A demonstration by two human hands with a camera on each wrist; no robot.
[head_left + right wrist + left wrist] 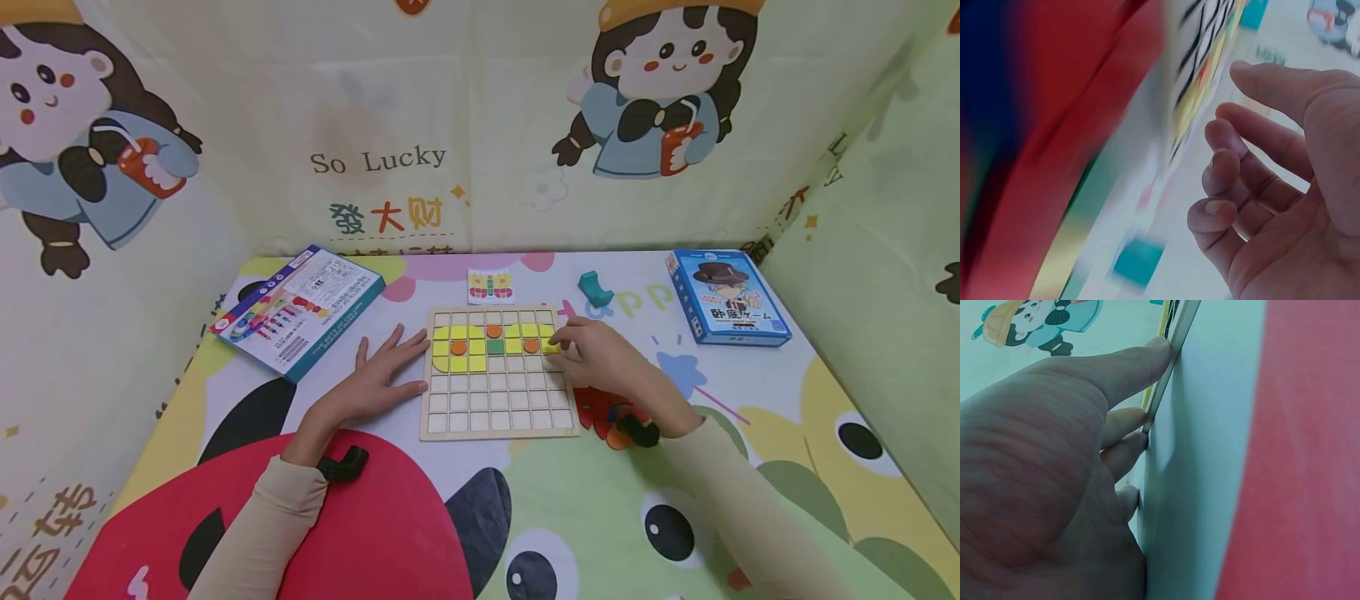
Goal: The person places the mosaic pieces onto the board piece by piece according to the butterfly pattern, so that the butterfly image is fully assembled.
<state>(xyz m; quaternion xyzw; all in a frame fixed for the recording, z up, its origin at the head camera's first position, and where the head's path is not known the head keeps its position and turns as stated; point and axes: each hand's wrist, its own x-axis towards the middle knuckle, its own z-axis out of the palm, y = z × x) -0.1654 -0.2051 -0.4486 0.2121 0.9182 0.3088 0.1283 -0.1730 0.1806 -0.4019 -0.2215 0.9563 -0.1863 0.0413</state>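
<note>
The board (501, 435) lies on the counter (420, 500), just in front of a butterfly card (491, 286). Rows two and three look full: yellow bits (459, 364), orange dots (458, 347), one green bit (496, 347). Row four shows yellow only at the left, and lower rows show none. I'd guess it is about half done; the card has red low down, but the board shows none. The left hand (380, 375) is spread wide, touching the board's side. The right hand (611, 357) is bent, thumb and fingers apart, holding nothing I can see.
</note>
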